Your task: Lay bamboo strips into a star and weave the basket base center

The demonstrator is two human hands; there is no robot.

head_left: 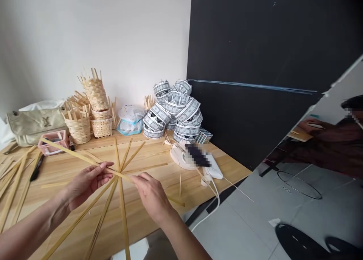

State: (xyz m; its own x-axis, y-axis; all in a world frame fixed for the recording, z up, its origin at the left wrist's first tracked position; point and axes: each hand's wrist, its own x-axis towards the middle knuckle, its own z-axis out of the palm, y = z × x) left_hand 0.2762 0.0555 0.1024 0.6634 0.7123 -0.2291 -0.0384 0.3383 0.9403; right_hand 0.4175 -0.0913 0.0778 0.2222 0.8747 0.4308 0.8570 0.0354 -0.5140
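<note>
Several long, flat bamboo strips point(122, 210) cross one another in a star shape above the wooden table. My left hand point(92, 180) pinches one slanting strip point(69, 151) just left of the crossing, its thumb on top and the other fingers curled below. On the right side of the crossing, my right hand point(149, 193) grips the same strip, with its fingers closed and the back of the hand facing up. The strip's far end points to the upper left. Where the strips meet, the layering is too small to tell.
More strips point(17, 180) and a black marker point(36, 168) lie at the left. Woven baskets point(95, 95), a pink basket point(53, 148) and a bag point(35, 123) stand behind. Patterned woven pieces point(176, 112), a white cable point(217, 201) and the table's edge point(241, 173) are at the right.
</note>
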